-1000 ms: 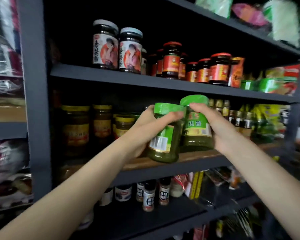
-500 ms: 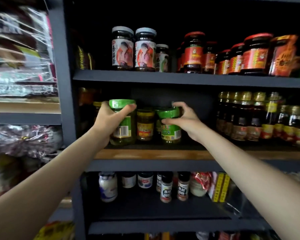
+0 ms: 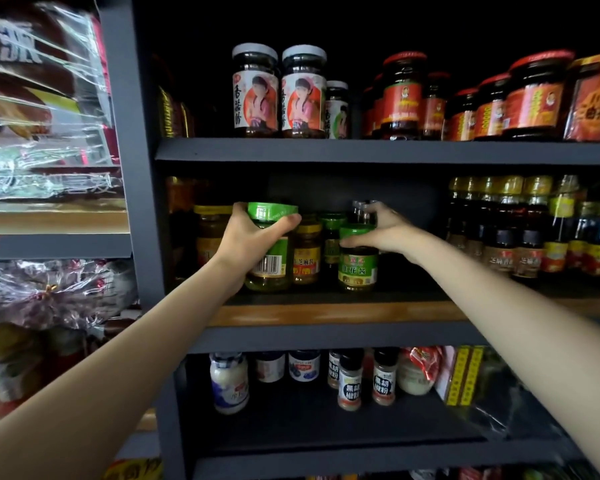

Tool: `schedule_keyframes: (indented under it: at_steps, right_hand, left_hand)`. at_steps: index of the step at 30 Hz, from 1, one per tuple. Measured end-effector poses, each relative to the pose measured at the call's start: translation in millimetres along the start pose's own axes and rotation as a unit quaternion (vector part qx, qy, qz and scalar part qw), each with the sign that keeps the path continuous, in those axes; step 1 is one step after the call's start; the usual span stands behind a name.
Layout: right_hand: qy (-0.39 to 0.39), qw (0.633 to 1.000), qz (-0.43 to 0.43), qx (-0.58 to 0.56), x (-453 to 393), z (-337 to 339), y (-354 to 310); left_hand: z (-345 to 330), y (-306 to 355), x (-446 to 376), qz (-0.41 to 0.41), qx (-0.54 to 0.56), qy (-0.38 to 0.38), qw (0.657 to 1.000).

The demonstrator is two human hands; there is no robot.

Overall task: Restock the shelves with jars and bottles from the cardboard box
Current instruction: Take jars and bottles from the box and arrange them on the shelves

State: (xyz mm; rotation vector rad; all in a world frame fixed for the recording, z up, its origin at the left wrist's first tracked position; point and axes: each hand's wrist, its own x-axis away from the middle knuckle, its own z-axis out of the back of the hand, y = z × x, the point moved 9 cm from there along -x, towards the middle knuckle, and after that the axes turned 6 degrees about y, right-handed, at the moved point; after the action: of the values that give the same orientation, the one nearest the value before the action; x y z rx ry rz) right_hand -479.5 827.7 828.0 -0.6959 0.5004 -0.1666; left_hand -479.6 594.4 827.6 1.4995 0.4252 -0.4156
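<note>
Two green-lidded glass jars of green sauce stand on the middle shelf [image 3: 326, 315]. My left hand [image 3: 246, 247] grips the left jar [image 3: 271, 261] round its lid and upper body; its base is at the shelf board. My right hand [image 3: 385, 233] holds the lid of the right jar [image 3: 357, 268], which stands upright on the shelf. Between them sits a yellow-lidded jar [image 3: 307, 254], with another green-lidded jar [image 3: 331, 237] behind. The cardboard box is out of view.
Yellow-lidded jars [image 3: 210, 233] stand left of my left hand. Dark bottles [image 3: 520, 237] fill the shelf's right side. Red-lidded jars [image 3: 406, 95] and white-lidded jars [image 3: 257, 91] line the upper shelf. Spice shakers [image 3: 350, 382] stand below. Wrapped packages [image 3: 42, 98] fill the left rack.
Both jars have moved further in onto the middle shelf and come down on it. The right hand has slid up onto its jar's lid. The camera has come closer.
</note>
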Motion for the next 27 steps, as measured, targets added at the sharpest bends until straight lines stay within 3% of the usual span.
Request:
schedule_keyframes:
  at_steps: [13, 19, 21, 23, 24, 26, 27]
  right_hand:
    - [0.001, 0.999, 0.042, 0.01, -25.8, -14.1, -4.8]
    - [-0.028, 0.998, 0.042, 0.028, -26.1, -22.8, -12.5]
    - [0.027, 0.997, 0.062, 0.028, -21.7, -9.0, -19.1]
    - [0.086, 0.992, 0.078, -0.056, -9.0, 13.7, -25.3]
    - [0.057, 0.986, 0.081, -0.13, -2.5, 16.1, -26.3]
    - [-0.112, 0.957, 0.073, -0.258, 21.1, -2.0, -35.5]
    - [-0.175, 0.948, 0.077, -0.254, 32.4, -11.4, -39.1]
  left_hand:
    - [-14.9, 1.2, -10.1, -0.017, -0.026, -0.004, 1.0]
    - [-32.2, 3.9, -5.8, 0.012, -0.009, 0.001, 1.0]
    - [-38.2, 4.1, -4.1, 0.032, 0.01, -0.001, 0.999]
    - [-44.6, 5.9, -2.1, 0.048, 0.038, -0.012, 0.998]
    - [-47.9, 5.8, -1.5, 0.055, 0.052, -0.015, 0.997]
    - [-55.7, 6.2, -0.9, 0.068, 0.085, -0.012, 0.994]
    - [-61.8, 7.5, 0.3, 0.069, 0.097, -0.011, 0.993]
